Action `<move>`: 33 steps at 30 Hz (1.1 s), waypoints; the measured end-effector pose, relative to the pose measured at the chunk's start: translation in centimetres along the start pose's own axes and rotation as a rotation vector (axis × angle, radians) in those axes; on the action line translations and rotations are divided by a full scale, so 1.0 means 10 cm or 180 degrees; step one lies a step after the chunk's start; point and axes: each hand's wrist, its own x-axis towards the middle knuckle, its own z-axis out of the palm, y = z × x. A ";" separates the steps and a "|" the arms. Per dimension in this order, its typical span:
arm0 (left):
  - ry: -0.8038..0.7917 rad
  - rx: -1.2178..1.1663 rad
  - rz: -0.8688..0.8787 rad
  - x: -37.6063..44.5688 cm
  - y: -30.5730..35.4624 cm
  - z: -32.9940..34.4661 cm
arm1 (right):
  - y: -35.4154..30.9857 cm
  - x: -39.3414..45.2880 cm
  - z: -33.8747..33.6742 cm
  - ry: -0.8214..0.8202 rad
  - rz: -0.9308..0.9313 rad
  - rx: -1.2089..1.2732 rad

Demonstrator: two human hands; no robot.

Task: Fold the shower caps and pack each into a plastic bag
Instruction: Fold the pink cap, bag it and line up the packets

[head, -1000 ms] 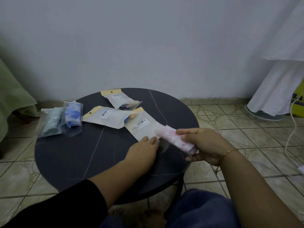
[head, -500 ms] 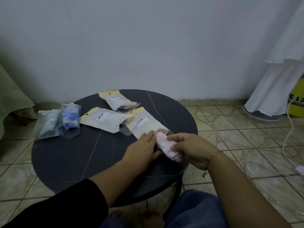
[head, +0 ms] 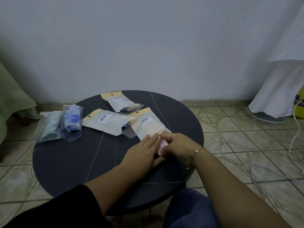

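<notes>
A folded pink shower cap (head: 162, 144) sits at the open end of a pale plastic bag (head: 148, 125) on the round dark table (head: 74, 162). My right hand (head: 178, 146) grips the cap, most of which it hides. My left hand (head: 144, 151) lies flat on the bag's mouth, fingers together, touching the cap. Two more pale bags (head: 107, 121) (head: 120, 103) with barcode labels lie behind. At the table's left edge two clear bags hold a blue cap (head: 73, 120) and a green cap (head: 49, 127).
A grey wall stands close behind the table. White cloth (head: 279, 86) hangs over a fan base (head: 264, 116) at the right, with a white cable (head: 294, 137) on the tiled floor. Green fabric (head: 11, 99) drapes at the far left. My knees are under the table's near edge.
My right hand has brought the pink cap left and down from mid-air to the bag's mouth, pushing it partly in. My left hand stayed on the bag.
</notes>
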 end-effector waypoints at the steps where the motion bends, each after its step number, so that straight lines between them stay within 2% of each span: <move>1: -0.0008 -0.0015 0.0014 0.00 -0.03 0.00 | 0.02 0.02 -0.01 -0.0131 -0.0061 -0.0139; 3: 0.0013 -0.0006 0.0073 -0.01 -0.09 0.01 | 0.04 0.05 -0.02 -0.0124 -0.0197 -0.0513; 5: 0.0069 -0.0056 0.0129 -0.02 -0.13 0.02 | 0.03 0.09 0.00 0.0239 -0.0313 -0.1015; 7: 0.0082 -0.0039 0.0169 -0.01 -0.15 0.04 | 0.01 0.13 0.05 0.0801 -0.0438 -0.1864; 10: 0.0172 -0.0035 0.0216 -0.01 -0.21 0.05 | 0.07 0.19 0.13 0.2032 -0.1175 -0.3292; 12: 0.0217 -0.0009 0.0262 0.00 -0.26 0.03 | 0.14 0.26 0.14 0.2364 -0.1305 -0.3457; 14: 0.0436 0.0119 0.0452 -0.01 -0.31 0.01 | 0.17 0.33 0.13 0.2282 -0.1296 -0.3375; 17: 0.0641 0.0277 0.0704 -0.01 -0.39 0.01 | 0.17 0.38 0.11 0.2152 -0.1579 -0.3329; 19: 0.0626 0.0245 0.0839 -0.01 -0.40 -0.01 | 0.17 0.40 0.09 0.1903 -0.1580 -0.3195; 23: 0.0596 0.0146 0.0903 -0.01 -0.39 0.00 | 0.20 0.45 0.03 0.1510 -0.1130 -0.2624; 27: 0.0420 -0.0055 0.0906 0.00 -0.40 -0.02 | 0.23 0.40 -0.10 0.0816 -0.1058 -0.1855; 30: 0.0336 -0.0078 0.0962 0.00 -0.41 -0.04 | 0.26 0.39 -0.16 0.0834 -0.1121 -0.1842; 33: 0.0316 -0.0099 0.1011 -0.01 -0.40 -0.06 | 0.27 0.43 -0.12 0.1026 -0.1201 -0.2301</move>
